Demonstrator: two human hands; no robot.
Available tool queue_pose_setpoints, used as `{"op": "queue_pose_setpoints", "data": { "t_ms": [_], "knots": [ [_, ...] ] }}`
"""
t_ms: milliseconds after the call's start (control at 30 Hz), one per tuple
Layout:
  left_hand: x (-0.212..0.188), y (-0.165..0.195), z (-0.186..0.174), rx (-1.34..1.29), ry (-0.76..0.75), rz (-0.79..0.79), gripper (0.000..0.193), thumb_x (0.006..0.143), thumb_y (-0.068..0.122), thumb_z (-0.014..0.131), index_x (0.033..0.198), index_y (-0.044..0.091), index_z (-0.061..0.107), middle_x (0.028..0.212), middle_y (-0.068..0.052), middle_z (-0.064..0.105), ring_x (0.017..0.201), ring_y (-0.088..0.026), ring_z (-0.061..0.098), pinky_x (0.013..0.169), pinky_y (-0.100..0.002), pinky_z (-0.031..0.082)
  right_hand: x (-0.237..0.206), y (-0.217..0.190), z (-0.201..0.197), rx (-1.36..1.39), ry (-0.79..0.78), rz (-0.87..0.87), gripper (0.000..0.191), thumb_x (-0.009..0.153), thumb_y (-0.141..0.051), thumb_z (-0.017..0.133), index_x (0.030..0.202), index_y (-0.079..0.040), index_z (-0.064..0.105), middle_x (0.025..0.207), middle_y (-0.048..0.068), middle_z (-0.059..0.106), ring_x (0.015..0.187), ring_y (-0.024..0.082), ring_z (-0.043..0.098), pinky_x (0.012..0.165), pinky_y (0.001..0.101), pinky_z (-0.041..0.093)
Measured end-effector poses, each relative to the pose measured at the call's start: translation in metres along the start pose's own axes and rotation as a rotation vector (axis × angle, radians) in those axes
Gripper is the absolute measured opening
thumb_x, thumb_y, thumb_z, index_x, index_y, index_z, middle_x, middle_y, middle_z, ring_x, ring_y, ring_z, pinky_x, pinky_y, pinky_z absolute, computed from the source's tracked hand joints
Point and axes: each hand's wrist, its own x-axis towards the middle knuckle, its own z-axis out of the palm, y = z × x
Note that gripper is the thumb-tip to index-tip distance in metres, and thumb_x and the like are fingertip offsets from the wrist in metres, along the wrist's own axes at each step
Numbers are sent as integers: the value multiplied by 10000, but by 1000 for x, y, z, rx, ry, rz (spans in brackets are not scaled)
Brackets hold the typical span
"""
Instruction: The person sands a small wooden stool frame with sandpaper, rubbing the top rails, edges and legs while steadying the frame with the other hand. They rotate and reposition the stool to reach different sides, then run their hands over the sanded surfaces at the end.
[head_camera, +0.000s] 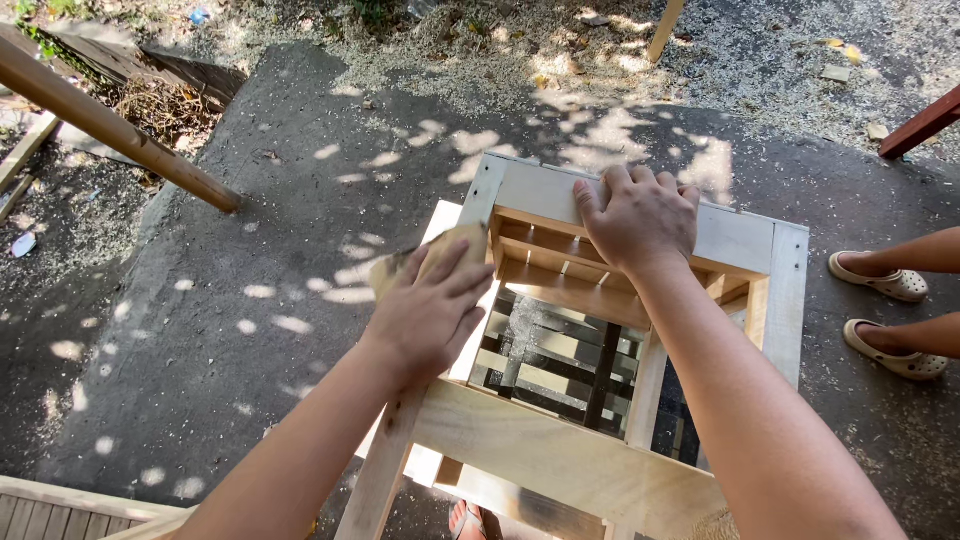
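Note:
A pale wooden frame (560, 455), a crate-like piece with slats inside, stands on dark pavement below me. My left hand (430, 310) presses a tan sanding block (440, 250) against the frame's left upright near its top corner. My right hand (640, 215) lies flat, fingers spread, on the frame's far top rail (740, 235), holding it steady. Both forearms reach down from the bottom of the view.
Another person's feet in pale clogs (885, 285) stand at the right edge. A round wooden pole (110, 125) slants at upper left. Sawdust (520, 50) covers the ground beyond the frame. A red beam (925, 120) is at upper right, planks (60, 505) at lower left.

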Motion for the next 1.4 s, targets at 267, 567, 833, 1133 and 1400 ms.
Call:
{"op": "queue_pose_setpoints", "data": {
  "t_ms": [267, 567, 833, 1133, 1400],
  "knots": [
    [-41, 12, 6, 10, 168, 88, 579, 1065, 403, 214, 1559, 119, 317, 1672, -43, 214, 1552, -248, 71, 1232, -422, 62, -2, 2, 1, 11, 21, -5, 605, 1057, -636, 309, 1151, -171, 683, 1104, 98, 699, 1018, 272, 638, 899, 447, 424],
    [31, -6, 6, 177, -11, -79, 630, 1035, 429, 134, 1613, 184, 91, 1684, -15, 92, 1533, -241, 61, 1231, -421, 61, -5, 11, 1, -11, 35, -2, 596, 1061, -632, 313, 1106, -175, 693, 1095, 92, 703, 997, 269, 639, 878, 450, 427],
    [-85, 2, 12, 204, 298, 117, 601, 1021, 443, 169, 1592, 258, 165, 1647, 65, 167, 1505, -268, 120, 1202, -463, 111, -6, 14, 1, -30, 58, 0, 601, 1060, -628, 305, 1138, -168, 684, 1050, 94, 704, 952, 269, 643, 840, 457, 429],
    [27, 14, -17, 116, 18, -41, 619, 1005, 432, 216, 1611, 317, 269, 1701, 119, 196, 1493, -300, 150, 1195, -543, 101, -13, 25, -1, 6, 19, -9, 620, 1073, -645, 298, 1120, -158, 679, 1067, 98, 702, 972, 275, 636, 860, 456, 418],
    [-64, 29, -30, 188, -160, 112, 635, 923, 400, 356, 1551, 304, 365, 1645, 87, 273, 1558, -335, 106, 1192, -567, 51, -10, 26, 8, -1, 58, -23, 615, 1078, -637, 306, 1106, -158, 689, 1065, 99, 704, 959, 280, 636, 858, 463, 415]
  ]
}}
